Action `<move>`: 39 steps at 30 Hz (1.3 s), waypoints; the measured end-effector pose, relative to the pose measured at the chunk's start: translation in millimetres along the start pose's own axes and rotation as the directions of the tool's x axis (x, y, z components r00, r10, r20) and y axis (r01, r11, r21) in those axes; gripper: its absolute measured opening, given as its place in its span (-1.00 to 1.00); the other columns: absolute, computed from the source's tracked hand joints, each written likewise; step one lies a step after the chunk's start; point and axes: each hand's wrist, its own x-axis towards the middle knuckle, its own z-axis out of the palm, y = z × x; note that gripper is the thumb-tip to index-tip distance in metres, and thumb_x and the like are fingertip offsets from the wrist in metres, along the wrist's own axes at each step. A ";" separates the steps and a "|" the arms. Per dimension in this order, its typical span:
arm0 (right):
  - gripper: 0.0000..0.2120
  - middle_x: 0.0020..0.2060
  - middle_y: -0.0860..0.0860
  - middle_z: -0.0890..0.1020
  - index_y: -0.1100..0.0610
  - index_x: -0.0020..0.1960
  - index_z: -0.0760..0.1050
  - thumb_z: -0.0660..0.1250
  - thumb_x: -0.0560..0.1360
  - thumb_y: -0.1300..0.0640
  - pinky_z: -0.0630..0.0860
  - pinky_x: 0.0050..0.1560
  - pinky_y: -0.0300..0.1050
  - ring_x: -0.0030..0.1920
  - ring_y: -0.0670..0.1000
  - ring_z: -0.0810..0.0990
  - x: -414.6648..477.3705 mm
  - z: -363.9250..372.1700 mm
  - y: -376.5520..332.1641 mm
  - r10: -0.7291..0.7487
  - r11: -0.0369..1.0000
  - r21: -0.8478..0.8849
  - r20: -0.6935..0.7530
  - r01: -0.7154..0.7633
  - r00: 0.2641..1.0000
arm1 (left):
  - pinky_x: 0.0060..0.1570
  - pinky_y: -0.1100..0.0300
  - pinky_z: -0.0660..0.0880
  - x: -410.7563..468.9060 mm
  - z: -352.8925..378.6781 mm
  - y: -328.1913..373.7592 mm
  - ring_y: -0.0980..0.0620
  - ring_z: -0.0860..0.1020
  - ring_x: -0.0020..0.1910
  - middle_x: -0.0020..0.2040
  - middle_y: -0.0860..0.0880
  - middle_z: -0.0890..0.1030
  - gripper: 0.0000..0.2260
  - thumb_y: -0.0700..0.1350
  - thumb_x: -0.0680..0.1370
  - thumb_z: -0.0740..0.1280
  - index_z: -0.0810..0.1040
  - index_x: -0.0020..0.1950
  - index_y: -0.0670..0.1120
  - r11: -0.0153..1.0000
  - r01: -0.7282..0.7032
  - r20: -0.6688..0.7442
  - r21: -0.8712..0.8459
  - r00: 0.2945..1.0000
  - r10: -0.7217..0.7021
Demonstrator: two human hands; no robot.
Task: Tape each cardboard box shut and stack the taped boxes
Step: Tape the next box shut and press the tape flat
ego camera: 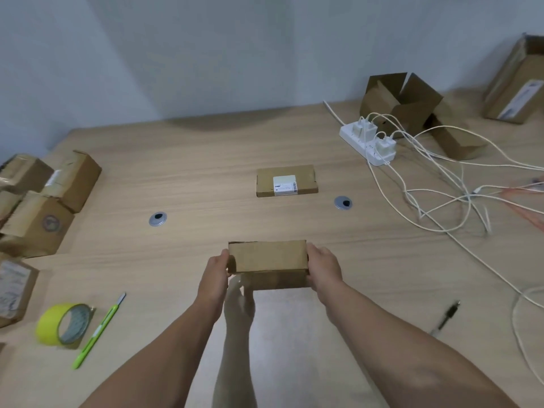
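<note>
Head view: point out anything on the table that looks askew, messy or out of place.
White cables sprawl in a loose tangle from the power strip across the right of the table. Behind it, an open box lies tipped with flaps splayed. The boxes at left sit at mixed angles. Nothing looks spilled.

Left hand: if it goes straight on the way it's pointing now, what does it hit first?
The left hand grips the small cardboard box at its end, so that comes first. Beyond it, the line seems to lead toward the flat labelled box, though depth is unclear.
</note>
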 end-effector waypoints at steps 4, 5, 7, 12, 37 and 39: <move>-0.75 0.02 -0.03 0.64 -0.14 -0.01 0.57 0.12 0.49 -0.06 0.57 0.20 0.16 0.10 0.08 0.58 13.9 8.9 -28.2 -0.023 0.997 0.074 0.070 0.018 0.997 | 0.28 -0.08 0.45 18.8 7.0 10.9 -0.04 0.55 0.21 0.21 0.05 0.57 -0.64 0.24 0.57 0.18 0.44 0.28 0.10 1.000 -0.026 0.015 0.005 1.000 0.026; -0.74 0.00 -0.03 0.65 -0.11 -0.02 0.58 0.13 0.49 -0.05 0.57 0.18 0.12 0.08 0.07 0.59 19.1 10.8 -33.2 -0.032 0.997 0.077 0.072 0.026 0.997 | 0.27 -0.09 0.46 23.0 9.2 14.8 -0.04 0.56 0.20 0.20 0.05 0.57 -0.66 0.23 0.58 0.18 0.44 0.27 0.10 1.000 -0.026 0.012 -0.009 1.000 0.026; -0.73 -0.07 0.00 0.65 -0.01 -0.07 0.56 0.14 0.48 -0.10 0.55 0.05 0.03 -0.01 0.07 0.59 28.4 14.4 -43.6 -0.048 0.995 0.092 0.052 0.043 0.998 | 0.23 -0.05 0.47 33.6 14.3 20.2 0.02 0.56 0.12 0.15 0.06 0.57 -0.73 0.16 0.64 0.18 0.44 0.24 0.06 0.999 -0.037 -0.018 -0.039 0.999 0.036; -0.77 -0.20 -0.01 0.53 0.07 -0.06 0.43 0.18 0.62 -0.07 0.40 -0.20 -0.09 -0.18 0.02 0.47 48.1 19.2 -66.9 -0.125 0.992 0.012 0.003 0.125 0.992 | 0.02 0.09 0.41 55.7 28.6 46.4 0.10 0.50 0.00 0.12 0.03 0.55 -0.79 0.02 0.67 0.19 0.43 0.27 0.01 0.990 -0.139 -0.070 0.038 0.987 0.141; -0.65 -0.04 -0.27 0.59 -0.20 0.39 0.43 0.06 0.66 -0.12 0.55 0.18 0.09 0.05 0.00 0.59 191.7 34.1 -138.0 -0.251 0.967 -0.085 -0.180 0.239 0.951 | 0.30 0.00 0.45 211.5 123.1 125.5 0.01 0.56 0.19 0.23 0.08 0.56 -0.69 -0.01 0.66 0.19 0.39 0.42 0.05 0.939 -0.304 -0.043 0.159 0.948 0.314; -0.63 -0.11 -0.34 0.53 -0.27 0.41 0.37 0.05 0.63 -0.16 0.54 0.14 0.06 0.02 -0.04 0.57 194.9 37.5 -138.7 -0.261 0.964 -0.091 -0.193 0.248 0.946 | 0.29 0.08 0.44 217.4 128.0 125.2 0.02 0.54 0.21 0.27 0.05 0.56 -0.65 -0.03 0.67 0.18 0.37 0.47 0.04 0.925 -0.339 -0.049 0.174 0.935 0.352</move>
